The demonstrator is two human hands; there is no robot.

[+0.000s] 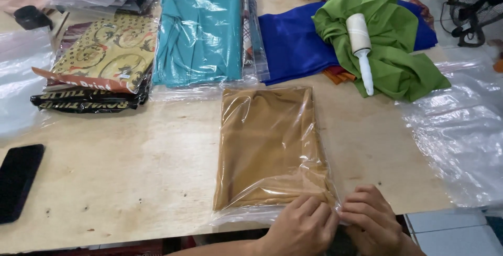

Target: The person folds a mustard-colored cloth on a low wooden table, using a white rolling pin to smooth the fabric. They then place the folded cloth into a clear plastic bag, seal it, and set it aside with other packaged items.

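A folded brown cloth inside a clear plastic bag lies on the wooden table, its open end toward me. My left hand and my right hand sit side by side at the bag's near right corner, fingers curled and pressing on the plastic edge. Whether the fingers pinch the flap or only press it down is hidden by the knuckles.
A bagged teal cloth lies behind, beside a blue cloth and a green cloth with a lint roller on it. Patterned packets are stacked at left. A black phone lies near left. Loose clear plastic covers the right.
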